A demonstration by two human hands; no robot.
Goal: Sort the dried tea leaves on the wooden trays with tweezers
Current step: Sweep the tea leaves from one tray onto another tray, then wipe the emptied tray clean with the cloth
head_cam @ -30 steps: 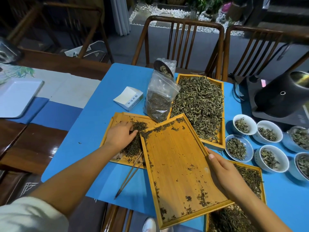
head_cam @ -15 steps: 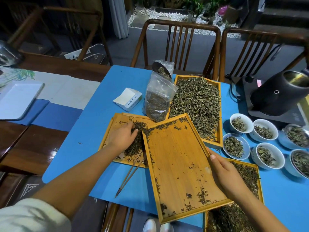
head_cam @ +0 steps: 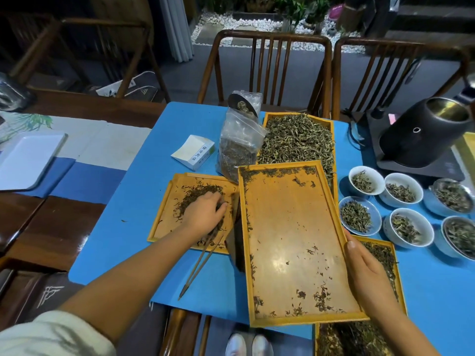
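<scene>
At centre left of the frame, my left hand (head_cam: pixel 204 214) rests with fingers curled down into the dark tea leaves (head_cam: pixel 191 199) on the small wooden tray (head_cam: pixel 164 222), the tweezers (head_cam: pixel 199 267) slanting out from under it. Right of that, my right hand (head_cam: pixel 365 276) grips the edge of the tilted, nearly bare tray (head_cam: pixel 290 242). Bowls of leaves (head_cam: pixel 401 214) sit at far right.

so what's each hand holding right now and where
Right hand grips the nearly empty tray by its right edge. Left hand rests on the tea pile; no clear grip.
</scene>
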